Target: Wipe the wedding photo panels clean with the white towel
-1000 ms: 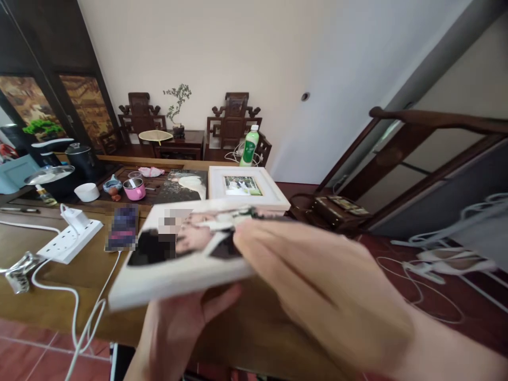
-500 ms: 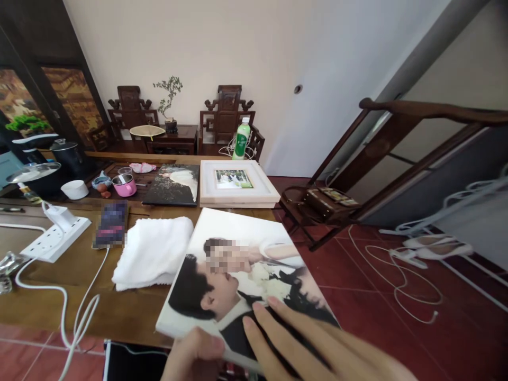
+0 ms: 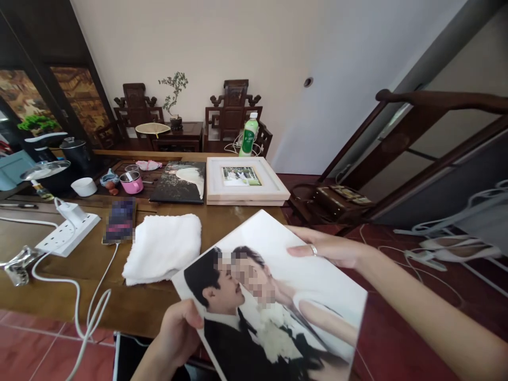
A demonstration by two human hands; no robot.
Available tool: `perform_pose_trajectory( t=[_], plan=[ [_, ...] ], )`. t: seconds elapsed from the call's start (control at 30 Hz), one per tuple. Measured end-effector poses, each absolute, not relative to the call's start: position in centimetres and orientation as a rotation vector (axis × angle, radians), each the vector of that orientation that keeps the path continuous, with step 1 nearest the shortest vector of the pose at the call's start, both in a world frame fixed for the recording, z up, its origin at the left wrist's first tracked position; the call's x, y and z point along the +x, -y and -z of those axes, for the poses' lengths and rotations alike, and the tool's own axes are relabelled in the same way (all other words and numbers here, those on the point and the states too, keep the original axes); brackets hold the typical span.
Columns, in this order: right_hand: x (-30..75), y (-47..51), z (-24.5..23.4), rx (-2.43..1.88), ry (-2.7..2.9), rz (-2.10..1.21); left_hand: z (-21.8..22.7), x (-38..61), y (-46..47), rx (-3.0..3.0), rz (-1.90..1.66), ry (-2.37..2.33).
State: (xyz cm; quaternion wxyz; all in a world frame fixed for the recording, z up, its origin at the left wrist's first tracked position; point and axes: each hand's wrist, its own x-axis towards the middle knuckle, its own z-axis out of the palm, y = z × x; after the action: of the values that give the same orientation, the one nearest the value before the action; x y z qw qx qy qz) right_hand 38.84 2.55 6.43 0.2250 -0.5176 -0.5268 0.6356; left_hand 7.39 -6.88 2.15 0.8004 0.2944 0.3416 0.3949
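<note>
A large wedding photo panel (image 3: 273,323) is held tilted over the near edge of the wooden table. My left hand (image 3: 180,328) grips its left edge, with the thumb on the front. On the far right edge, my right hand (image 3: 321,246), wearing a ring, holds on with its thumb on the picture; its other fingers are mostly behind the panel. A folded white towel (image 3: 164,246) lies just left of the panel. Beyond it are a dark photo panel (image 3: 178,182) and a pale-framed picture (image 3: 246,180), lying flat.
On the wooden table (image 3: 154,307) are a white power strip (image 3: 69,233) with trailing cables, a phone (image 3: 119,221), a pink cup (image 3: 132,182), a white bowl (image 3: 84,186) and a lidded pan (image 3: 47,174). A green bottle (image 3: 249,135) rises behind the frame. A wooden chair (image 3: 337,203) stands at right.
The photo panel has turned and come up off the table towards me. My right hand has gone from lying across its lower front to gripping its far right edge. My left hand still holds it.
</note>
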Motion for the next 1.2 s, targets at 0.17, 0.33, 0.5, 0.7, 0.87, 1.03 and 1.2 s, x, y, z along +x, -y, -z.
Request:
perform_pose_trajectory(
  t=[0.17, 0.33, 0.5, 0.7, 0.87, 1.03, 1.2],
  plan=[
    [39.1, 1.2, -4.5, -1.483, 1.075, -1.457, -3.8, 8.3, 5.9, 0.624, -0.851, -0.773],
    [41.3, 3.2, -4.9, -1.578, 0.852, -1.286, -4.6, 5.6, 5.5, 1.491, -1.091, -1.185],
    [42.1, 3.9, -4.7, -1.658, 0.834, -1.183, -2.5, 1.4, 5.4, 2.478, -1.038, -1.517],
    [40.4, 3.5, -2.8, -1.631, 0.875, -1.206, -1.6, 1.0, 4.4, 2.781, -0.65, -1.58],
    [39.0, 2.6, -1.4, -1.546, 0.798, -1.244, -2.0, 2.1, 2.2, 2.764, -0.619, -1.756],
    [36.6, 1.8, -1.2, -1.503, 0.845, -1.262, -3.0, 1.3, -0.7, 2.638, -0.878, -1.9],
    [34.4, 0.6, -0.8, -1.6, 1.036, -1.132, -5.8, 2.3, -2.4, 2.504, -1.409, -1.884]
  ],
)
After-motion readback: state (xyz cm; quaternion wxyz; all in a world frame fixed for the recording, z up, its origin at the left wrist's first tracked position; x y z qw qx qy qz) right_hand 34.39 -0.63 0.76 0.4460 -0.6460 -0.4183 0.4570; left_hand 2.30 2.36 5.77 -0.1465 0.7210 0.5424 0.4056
